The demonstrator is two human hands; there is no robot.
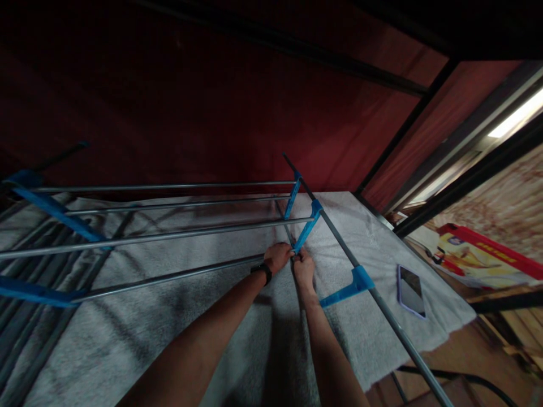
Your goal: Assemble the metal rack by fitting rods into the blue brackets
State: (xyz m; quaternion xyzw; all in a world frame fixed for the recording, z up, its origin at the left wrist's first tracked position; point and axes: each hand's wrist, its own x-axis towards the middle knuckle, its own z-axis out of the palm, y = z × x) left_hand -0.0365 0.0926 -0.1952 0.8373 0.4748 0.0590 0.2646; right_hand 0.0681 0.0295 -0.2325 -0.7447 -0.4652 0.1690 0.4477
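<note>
A rack of grey metal rods (169, 232) with blue plastic brackets lies over a white fluffy cloth (373, 237). My left hand (278, 257), with a black watch on the wrist, is closed around the end of a rod where it meets a blue bracket (307, 227). Touching the same joint from the other side, my right hand (304, 267) has its fingers pinched at the bracket's lower end. Both hands meet at that spot, and the joint itself is hidden under the fingers.
A phone (410, 291) in a pale case lies face up on the cloth at the right. Another blue bracket (350, 287) sticks out from the long side rod. Dark metal frame bars (407, 124) and a red wall stand behind. A red and yellow package (479, 260) is at the far right.
</note>
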